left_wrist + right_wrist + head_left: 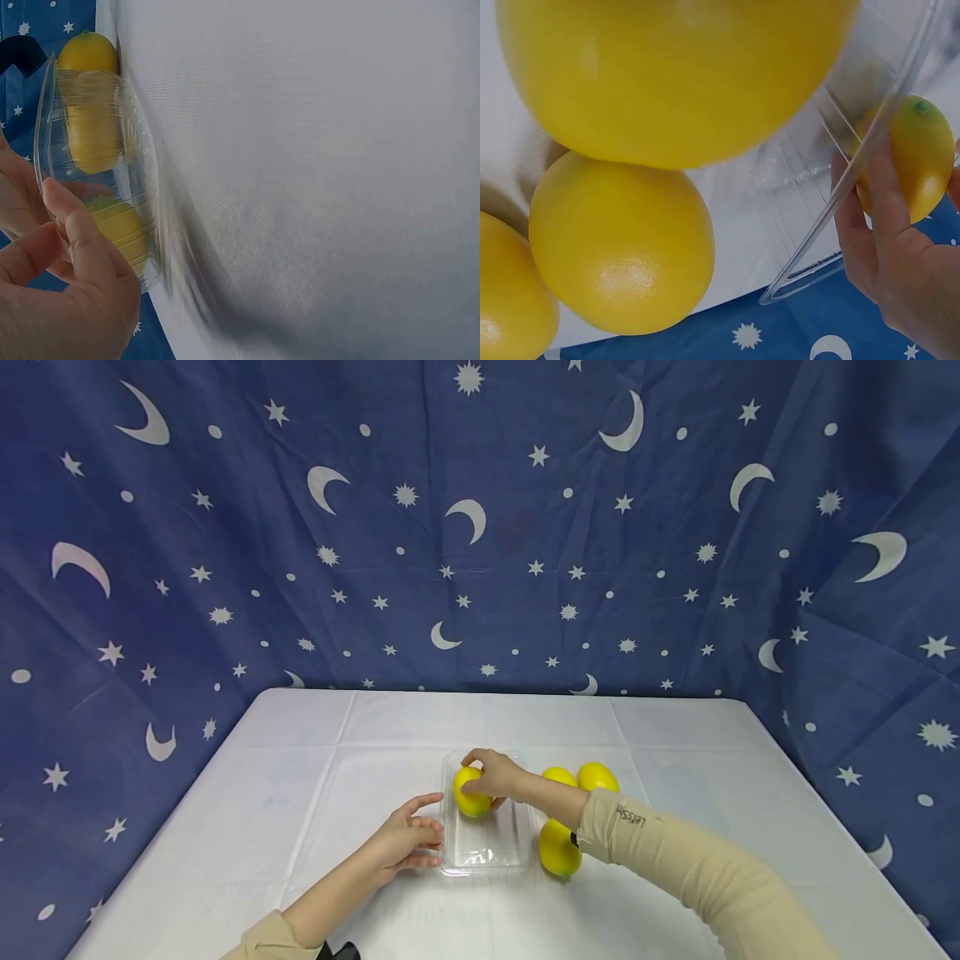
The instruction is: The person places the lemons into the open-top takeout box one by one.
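A clear plastic tray (487, 847) lies on the table, its length running away from me. My right hand (497, 774) grips a yellow lemon (469, 797) at the tray's far left part, thumb and fingers around its sides. In the right wrist view that lemon (922, 172) shows a green tip beyond the tray's rim. My left hand (408, 839) is at the tray's left side, fingers spread and slightly bent, fingertips against the edge. Up close, the left wrist view shows the left hand (75, 277) beside the clear wall, with lemons visible through it.
Right of the tray, a near lemon (559, 849) and two farther lemons, one (597, 777) rightmost, sit partly behind my right forearm. A white cloth covers the table (315, 793). Behind it hangs a blue curtain (517, 527) with moons and stars.
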The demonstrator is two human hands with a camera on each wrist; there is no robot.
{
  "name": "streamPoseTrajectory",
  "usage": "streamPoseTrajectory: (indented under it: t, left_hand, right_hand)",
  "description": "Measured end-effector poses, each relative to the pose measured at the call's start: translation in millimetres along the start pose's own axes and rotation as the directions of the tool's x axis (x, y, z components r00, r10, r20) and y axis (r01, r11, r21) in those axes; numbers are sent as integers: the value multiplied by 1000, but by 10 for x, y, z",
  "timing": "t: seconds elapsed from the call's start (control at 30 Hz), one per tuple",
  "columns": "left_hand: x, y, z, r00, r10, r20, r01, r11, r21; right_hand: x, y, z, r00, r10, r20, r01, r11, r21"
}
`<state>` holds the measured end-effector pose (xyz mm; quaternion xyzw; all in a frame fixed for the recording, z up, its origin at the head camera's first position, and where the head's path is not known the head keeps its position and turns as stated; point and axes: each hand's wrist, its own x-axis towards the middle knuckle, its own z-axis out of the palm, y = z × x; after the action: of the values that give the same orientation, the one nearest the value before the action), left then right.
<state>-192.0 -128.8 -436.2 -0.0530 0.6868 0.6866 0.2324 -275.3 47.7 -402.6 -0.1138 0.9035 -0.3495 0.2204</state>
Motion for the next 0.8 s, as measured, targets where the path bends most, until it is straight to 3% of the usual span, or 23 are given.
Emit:
streamPoseTrajectory:
  t: [0.27,0.8]
  left_hand:
    - [-6,9,11,1000,-2,1,2,1000,-2]
    - [0,11,14,1000,6,6,-6,1000,1]
  right_hand:
    - [-43,9,-21,1000,5,5,-6,998,60]
    - [-84,29,-55,998,-32,-49,33,999,24]
